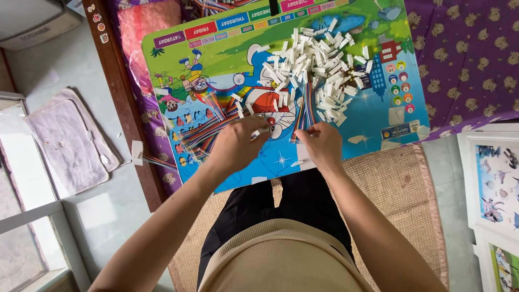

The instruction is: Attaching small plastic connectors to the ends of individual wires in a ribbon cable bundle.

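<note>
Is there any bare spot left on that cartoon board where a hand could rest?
The board is bare at its right side, between the white connector pile and the right edge, and along the near edge below the right hand. The upper left corner is bare too. It is crowded in the middle: the pile, coloured wire bundles and the left hand.

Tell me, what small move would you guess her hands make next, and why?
Probably pushing the wire ends into the small white connector pinched in the left hand. The right hand grips the strip of coloured wires beside it, the two hands nearly meet, and a pile of white connectors lies just beyond on the cartoon board.
</note>
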